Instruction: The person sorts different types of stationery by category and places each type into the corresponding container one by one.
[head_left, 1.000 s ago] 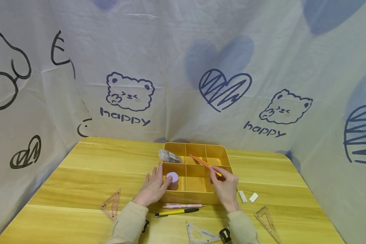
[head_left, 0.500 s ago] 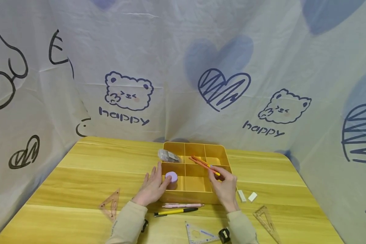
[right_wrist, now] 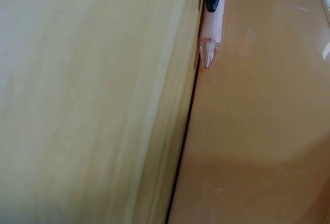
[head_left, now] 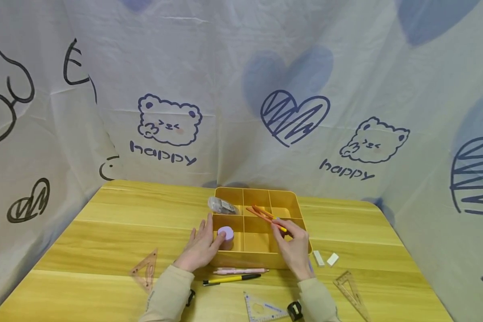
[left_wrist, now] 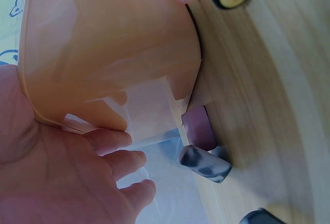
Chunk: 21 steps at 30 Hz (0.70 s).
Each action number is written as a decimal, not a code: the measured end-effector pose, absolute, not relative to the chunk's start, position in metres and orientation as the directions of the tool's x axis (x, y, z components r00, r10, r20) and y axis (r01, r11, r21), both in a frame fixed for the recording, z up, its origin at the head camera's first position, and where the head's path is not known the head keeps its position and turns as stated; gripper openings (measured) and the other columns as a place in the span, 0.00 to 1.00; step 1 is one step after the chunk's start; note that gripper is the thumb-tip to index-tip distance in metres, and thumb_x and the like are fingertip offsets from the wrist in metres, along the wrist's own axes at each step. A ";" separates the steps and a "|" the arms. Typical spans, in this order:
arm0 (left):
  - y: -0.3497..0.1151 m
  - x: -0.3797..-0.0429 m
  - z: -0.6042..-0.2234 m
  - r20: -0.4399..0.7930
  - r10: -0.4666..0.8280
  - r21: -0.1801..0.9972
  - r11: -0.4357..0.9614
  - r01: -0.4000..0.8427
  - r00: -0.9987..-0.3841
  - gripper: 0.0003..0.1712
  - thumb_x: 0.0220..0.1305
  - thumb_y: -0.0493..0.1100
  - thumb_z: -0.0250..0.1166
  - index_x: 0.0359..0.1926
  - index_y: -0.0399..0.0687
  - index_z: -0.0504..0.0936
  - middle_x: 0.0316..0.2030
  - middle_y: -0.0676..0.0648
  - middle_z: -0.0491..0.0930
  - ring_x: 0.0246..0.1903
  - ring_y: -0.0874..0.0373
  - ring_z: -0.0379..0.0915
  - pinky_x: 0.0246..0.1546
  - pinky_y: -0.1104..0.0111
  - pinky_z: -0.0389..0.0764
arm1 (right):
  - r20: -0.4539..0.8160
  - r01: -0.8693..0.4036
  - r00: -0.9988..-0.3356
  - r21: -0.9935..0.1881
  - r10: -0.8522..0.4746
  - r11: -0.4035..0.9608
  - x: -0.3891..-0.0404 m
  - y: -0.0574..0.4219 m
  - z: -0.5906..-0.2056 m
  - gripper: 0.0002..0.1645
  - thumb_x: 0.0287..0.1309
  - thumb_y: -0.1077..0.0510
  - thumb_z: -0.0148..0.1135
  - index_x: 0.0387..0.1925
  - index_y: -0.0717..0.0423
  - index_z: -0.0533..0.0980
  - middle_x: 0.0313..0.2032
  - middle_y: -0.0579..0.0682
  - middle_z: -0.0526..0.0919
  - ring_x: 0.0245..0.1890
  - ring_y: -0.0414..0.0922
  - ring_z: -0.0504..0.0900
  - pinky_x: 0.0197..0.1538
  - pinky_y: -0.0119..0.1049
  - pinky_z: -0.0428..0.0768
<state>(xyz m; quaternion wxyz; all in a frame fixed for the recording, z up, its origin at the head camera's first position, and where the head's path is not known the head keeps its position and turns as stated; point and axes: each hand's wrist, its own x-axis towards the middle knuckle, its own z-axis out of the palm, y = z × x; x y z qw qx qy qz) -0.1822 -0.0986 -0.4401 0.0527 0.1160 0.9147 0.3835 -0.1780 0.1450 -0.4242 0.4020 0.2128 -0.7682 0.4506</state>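
A yellow-orange box [head_left: 249, 260] with several compartments stands on the table. My left hand [head_left: 198, 251] lies at its left wall, fingers fairly straight outside [left_wrist: 67, 175], thumb touching a lilac-topped round item [head_left: 226, 234] in the front left compartment. Over the box's middle, my right hand [head_left: 294, 246] pinches orange sticks [head_left: 260, 212] with yellow ends, apparently pencils, their far ends spread apart above the back compartments. A grey item in clear wrapping [head_left: 222, 205] leans in the back left compartment. The right wrist view shows the box's wall [right_wrist: 258, 131] but no fingers.
Before the box lie a pink pen [head_left: 240, 271] and a yellow-black pen [head_left: 231, 280]. Two white erasers [head_left: 319, 258] sit to its right. Set squares lie left [head_left: 146, 270], right [head_left: 352, 294] and in front [head_left: 262, 308]. A patterned cloth [head_left: 233, 134] hangs behind the table.
My right hand has shifted slightly left with the orange sticks, whose far ends have spread apart. The left hand stays at the box wall.
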 end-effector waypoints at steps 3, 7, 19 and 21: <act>-0.098 -0.182 -0.440 -0.012 0.253 0.712 0.681 0.169 -0.967 0.44 0.80 0.51 0.47 0.77 0.27 0.38 0.78 0.28 0.43 0.79 0.32 0.37 0.77 0.38 0.35 | 0.803 -0.674 -0.593 -0.531 0.053 0.513 -0.178 0.144 -0.425 0.09 0.46 0.81 0.69 0.31 0.71 0.85 0.24 0.59 0.86 0.21 0.39 0.78 0.25 0.26 0.78; -0.098 -0.181 -0.440 -0.016 0.252 0.711 0.683 0.166 -0.968 0.44 0.80 0.52 0.47 0.78 0.27 0.38 0.78 0.28 0.43 0.79 0.32 0.37 0.77 0.38 0.35 | 0.802 -0.655 -0.591 -0.538 0.083 0.532 -0.179 0.143 -0.426 0.09 0.46 0.81 0.69 0.31 0.72 0.84 0.23 0.60 0.86 0.21 0.39 0.78 0.24 0.25 0.77; -0.098 -0.182 -0.441 -0.007 0.255 0.713 0.680 0.174 -0.967 0.44 0.80 0.51 0.47 0.77 0.26 0.38 0.78 0.27 0.43 0.78 0.31 0.37 0.77 0.38 0.35 | 0.780 -0.630 -0.616 -0.571 0.109 0.526 -0.178 0.140 -0.424 0.08 0.48 0.78 0.70 0.34 0.75 0.83 0.20 0.59 0.83 0.18 0.39 0.76 0.23 0.26 0.76; -0.099 -0.182 -0.441 -0.004 0.253 0.713 0.679 0.175 -0.967 0.44 0.80 0.51 0.47 0.77 0.26 0.38 0.78 0.27 0.44 0.78 0.31 0.38 0.77 0.38 0.36 | 0.779 -0.633 -0.617 -0.577 0.113 0.516 -0.177 0.140 -0.422 0.08 0.48 0.78 0.70 0.35 0.76 0.83 0.21 0.60 0.83 0.19 0.39 0.76 0.24 0.24 0.76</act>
